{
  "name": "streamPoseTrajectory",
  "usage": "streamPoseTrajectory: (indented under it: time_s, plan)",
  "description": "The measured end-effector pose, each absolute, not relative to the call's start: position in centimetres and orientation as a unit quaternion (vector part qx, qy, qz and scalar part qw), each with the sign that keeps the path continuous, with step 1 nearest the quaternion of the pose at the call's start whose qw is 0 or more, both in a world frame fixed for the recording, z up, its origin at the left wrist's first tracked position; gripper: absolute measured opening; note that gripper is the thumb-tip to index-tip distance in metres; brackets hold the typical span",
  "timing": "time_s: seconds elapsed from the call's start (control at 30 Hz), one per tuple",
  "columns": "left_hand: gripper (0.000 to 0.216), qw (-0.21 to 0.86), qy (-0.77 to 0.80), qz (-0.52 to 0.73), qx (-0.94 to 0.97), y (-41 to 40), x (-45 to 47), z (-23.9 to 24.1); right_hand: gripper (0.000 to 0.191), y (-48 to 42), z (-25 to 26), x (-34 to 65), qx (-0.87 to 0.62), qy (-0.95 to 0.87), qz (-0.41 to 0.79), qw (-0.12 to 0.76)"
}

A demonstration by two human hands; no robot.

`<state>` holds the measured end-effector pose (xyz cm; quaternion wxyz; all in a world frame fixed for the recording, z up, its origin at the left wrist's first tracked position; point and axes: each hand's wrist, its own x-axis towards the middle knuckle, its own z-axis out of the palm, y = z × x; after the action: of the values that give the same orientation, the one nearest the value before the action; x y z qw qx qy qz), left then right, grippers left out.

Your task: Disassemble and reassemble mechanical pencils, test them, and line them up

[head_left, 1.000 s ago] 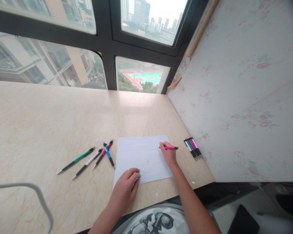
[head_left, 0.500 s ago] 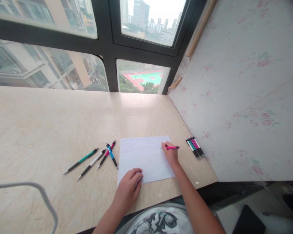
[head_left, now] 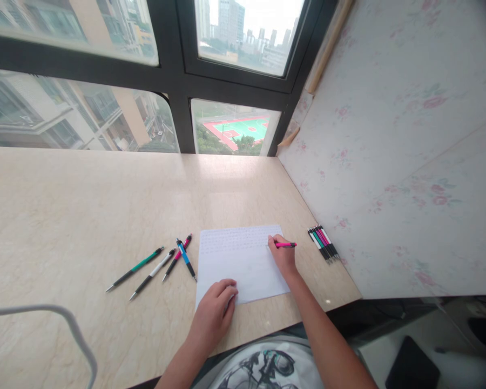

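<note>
Marble desk (head_left: 85,205) — dark-framed window (head_left: 174,81), floral wall (head_left: 389,135).

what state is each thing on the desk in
sheet of paper, lying flat, faint writing near top
pink pen, gripped, tip on paper
right hand, shut on pink pen
left hand, open, pressing paper's near edge
four loose pens, lying left of paper
pen bundle, lying beside wall

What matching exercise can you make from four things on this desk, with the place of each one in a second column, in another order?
Things:
1. pink pen
2. sheet
3. bundle of pens
4. blue pen

Places:
A. beside the flowered wall, right of the sheet
B. on the desk, left of the sheet
C. in the right hand
D. under the fingers of the left hand

Pairs: 1-C, 2-D, 3-A, 4-B.
</note>
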<state>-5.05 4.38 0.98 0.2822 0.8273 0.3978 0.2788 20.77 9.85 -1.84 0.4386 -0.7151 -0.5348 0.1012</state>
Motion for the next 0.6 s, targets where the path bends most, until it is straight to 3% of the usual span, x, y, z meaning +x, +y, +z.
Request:
streamPoseTrajectory:
  time_s: [0.6]
  plan:
    - [0.018, 0.284, 0.398, 0.272, 0.829, 4.35, -5.07, 0.92, 0.042, 9.72, -1.60, 20.84, -0.725, -0.507, 0.109, 0.453]
